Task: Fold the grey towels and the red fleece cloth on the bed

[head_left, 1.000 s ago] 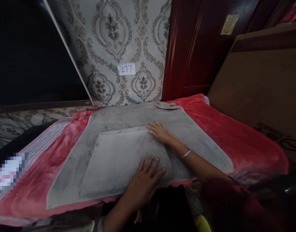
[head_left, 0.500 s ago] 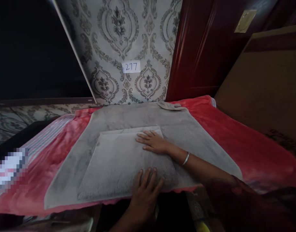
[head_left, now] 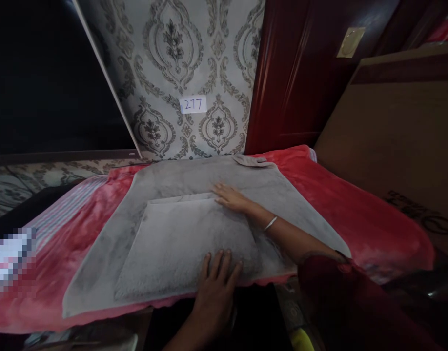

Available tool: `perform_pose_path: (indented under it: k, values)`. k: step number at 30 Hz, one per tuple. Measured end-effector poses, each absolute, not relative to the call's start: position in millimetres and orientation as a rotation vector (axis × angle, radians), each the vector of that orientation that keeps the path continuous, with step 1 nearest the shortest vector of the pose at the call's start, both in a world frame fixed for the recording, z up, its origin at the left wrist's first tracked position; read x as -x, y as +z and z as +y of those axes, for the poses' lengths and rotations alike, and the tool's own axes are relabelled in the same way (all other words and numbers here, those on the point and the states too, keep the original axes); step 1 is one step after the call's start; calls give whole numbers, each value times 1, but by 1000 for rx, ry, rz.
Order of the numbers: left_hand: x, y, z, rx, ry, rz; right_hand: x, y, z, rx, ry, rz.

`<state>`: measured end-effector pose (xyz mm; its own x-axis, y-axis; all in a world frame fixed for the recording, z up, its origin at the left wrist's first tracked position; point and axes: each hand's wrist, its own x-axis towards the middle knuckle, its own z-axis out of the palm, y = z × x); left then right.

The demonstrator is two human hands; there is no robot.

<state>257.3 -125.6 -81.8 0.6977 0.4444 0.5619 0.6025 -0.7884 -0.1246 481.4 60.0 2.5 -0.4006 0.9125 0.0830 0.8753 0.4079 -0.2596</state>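
Note:
A folded grey plush cloth [head_left: 176,243] lies flat on a larger spread grey cloth [head_left: 117,234]. My left hand [head_left: 217,282] rests on the folded cloth's front edge, right of its middle, with fingers spread and holding nothing. Over the folded cloth's far right corner is my right hand [head_left: 231,197], fingers stretched out and slightly blurred, a silver bangle [head_left: 270,223] on its wrist. That corner is partly hidden under the hand. A small grey flap [head_left: 251,161] lies at the spread cloth's far right corner.
Beneath everything is a red blanket [head_left: 326,214] with a striped edge. A dark screen [head_left: 55,83] stands at the left, and a large cardboard box [head_left: 399,131] at the right. Behind are patterned wallpaper with a "277" label [head_left: 193,104] and a dark red door panel [head_left: 290,73].
My right hand has slid toward the far right corner of the folded cloth. My left hand stays at the front edge. The view has shifted slightly.

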Motion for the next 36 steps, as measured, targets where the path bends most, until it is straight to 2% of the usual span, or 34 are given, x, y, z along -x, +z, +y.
perform_pose_path:
  k: [5,10,15,24,31,34,36]
  values:
    - [-285,-65,-132,2690,-710,-763,-514,14,8,1538,190,-2404]
    - [-316,-80,-135,2682,-646,-706,-504,-7,-34,1480,247,-2570]
    - [-318,-98,-141,2565,-583,-679,-499,-26,-19,1492,244,-2566]
    - [-313,-99,-139,2554,-568,-639,-499,-25,29,1707,218,-2416]
    - [-303,-76,-144,2753,-572,-644,-492,-13,21,1854,164,-2311]
    - [-282,-62,-148,2775,-658,-704,-472,-1,1,1670,45,-2398]
    - [-265,-60,-149,2718,-701,-835,-454,1,-13,1456,87,-2555]
